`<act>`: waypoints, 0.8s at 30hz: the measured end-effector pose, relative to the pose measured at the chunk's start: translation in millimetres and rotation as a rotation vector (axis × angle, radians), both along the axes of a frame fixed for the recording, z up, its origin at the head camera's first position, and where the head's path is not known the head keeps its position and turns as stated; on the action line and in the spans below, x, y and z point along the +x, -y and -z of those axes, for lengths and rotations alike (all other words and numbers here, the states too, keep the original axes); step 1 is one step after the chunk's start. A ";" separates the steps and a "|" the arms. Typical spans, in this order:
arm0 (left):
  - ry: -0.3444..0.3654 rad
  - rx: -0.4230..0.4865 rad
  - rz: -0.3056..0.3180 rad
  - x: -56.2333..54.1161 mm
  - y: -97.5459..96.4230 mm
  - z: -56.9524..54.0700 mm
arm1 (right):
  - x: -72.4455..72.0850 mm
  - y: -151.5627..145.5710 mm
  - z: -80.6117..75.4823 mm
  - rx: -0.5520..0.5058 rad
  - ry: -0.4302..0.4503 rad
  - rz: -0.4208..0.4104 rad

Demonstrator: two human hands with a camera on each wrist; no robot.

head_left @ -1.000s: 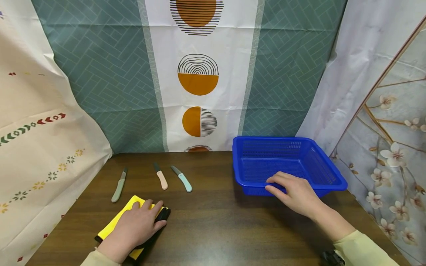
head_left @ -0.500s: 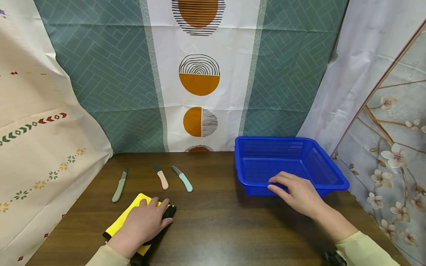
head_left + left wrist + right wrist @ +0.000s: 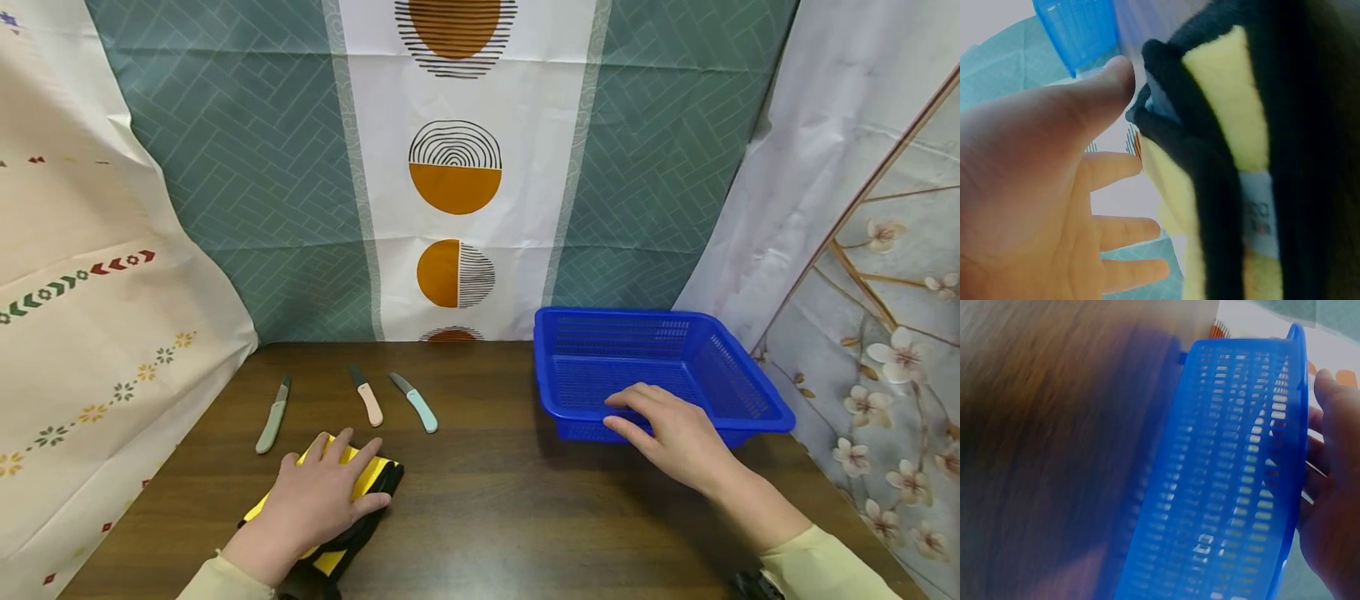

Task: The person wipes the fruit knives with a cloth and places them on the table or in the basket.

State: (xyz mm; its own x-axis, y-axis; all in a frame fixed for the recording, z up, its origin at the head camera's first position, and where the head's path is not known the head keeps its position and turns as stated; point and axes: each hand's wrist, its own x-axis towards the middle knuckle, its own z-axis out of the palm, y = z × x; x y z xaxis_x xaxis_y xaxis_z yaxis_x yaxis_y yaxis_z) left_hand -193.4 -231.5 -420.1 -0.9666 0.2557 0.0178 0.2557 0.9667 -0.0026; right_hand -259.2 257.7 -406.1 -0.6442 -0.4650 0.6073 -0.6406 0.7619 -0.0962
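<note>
My left hand lies over a folded yellow cloth with black edging, fingers straight and spread. In the left wrist view, the cloth's folded layers and a small white label show beside the thumb, which stands apart from them. At the near rim of a blue plastic basket, my right hand holds the edge with fingers inside and thumb outside. The right wrist view shows the basket's slotted wall, the fingers partly hidden behind the rim.
Three small knives lie behind the cloth: one with a green handle, one pink, one light blue. Patterned curtains hang behind and on both sides of the brown wooden table.
The cloth has shifted slightly right under my left hand, whose fingers have since spread wider and uncovered more yellow. The basket has slid slightly right with my right hand. The knives stay put.
</note>
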 end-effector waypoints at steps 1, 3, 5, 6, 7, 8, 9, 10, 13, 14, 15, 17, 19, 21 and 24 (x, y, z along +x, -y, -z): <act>0.019 0.006 -0.003 0.2 0.9 -0.2 | -0.3 2.5 -1.0 0.001 -0.003 -0.001; 0.062 0.019 -0.001 0.1 2.5 0.1 | -0.8 8.5 -3.3 0.000 -0.006 -0.009; 0.101 0.035 0.014 -0.2 3.8 1.1 | -0.9 14.8 -5.8 -0.002 -0.007 -0.013; 0.114 0.042 0.028 -0.3 4.5 1.7 | -0.8 18.1 -7.0 -0.005 -0.008 -0.017; 0.122 0.049 0.041 -0.3 5.3 2.7 | -0.8 21.6 -8.1 -0.006 -0.009 -0.020; 0.126 0.055 0.053 -0.3 6.2 3.6 | -0.7 25.2 -9.2 -0.006 -0.010 -0.024; 0.125 0.060 0.063 -0.4 7.0 4.4 | -0.7 28.9 -10.3 -0.005 -0.012 -0.029; 0.123 0.063 0.074 -0.5 8.0 5.1 | -0.9 32.5 -10.9 0.000 -0.016 -0.035; 0.112 0.064 0.096 -1.1 10.7 6.7 | -1.4 44.9 -13.2 0.014 -0.039 -0.064; 0.106 0.062 0.103 -1.3 11.5 7.0 | -1.7 49.3 -14.0 0.019 -0.048 -0.076; 0.099 0.061 0.110 -1.5 12.2 7.4 | -2.3 53.6 -14.6 0.022 -0.058 -0.089; 0.084 0.057 0.123 -1.8 13.4 8.3 | -3.5 62.6 -15.6 0.031 -0.077 -0.110; 0.066 0.050 0.135 -2.0 14.3 9.3 | -5.1 71.6 -16.3 0.040 -0.089 -0.130; 0.049 0.038 0.143 -2.3 14.5 9.7 | -6.3 80.2 -16.5 0.044 -0.101 -0.149; 0.019 0.014 0.154 -3.1 14.3 9.7 | -7.0 92.8 -16.9 0.043 -0.122 -0.189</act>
State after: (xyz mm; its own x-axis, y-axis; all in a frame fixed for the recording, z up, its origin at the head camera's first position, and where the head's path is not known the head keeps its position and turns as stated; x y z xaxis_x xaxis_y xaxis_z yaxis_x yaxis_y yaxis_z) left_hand -196.6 -245.8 -429.8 -0.9161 0.4010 0.0039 0.4010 0.9159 0.0167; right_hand -266.1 164.9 -389.3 -0.4661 -0.5974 0.6526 -0.7771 0.6290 0.0207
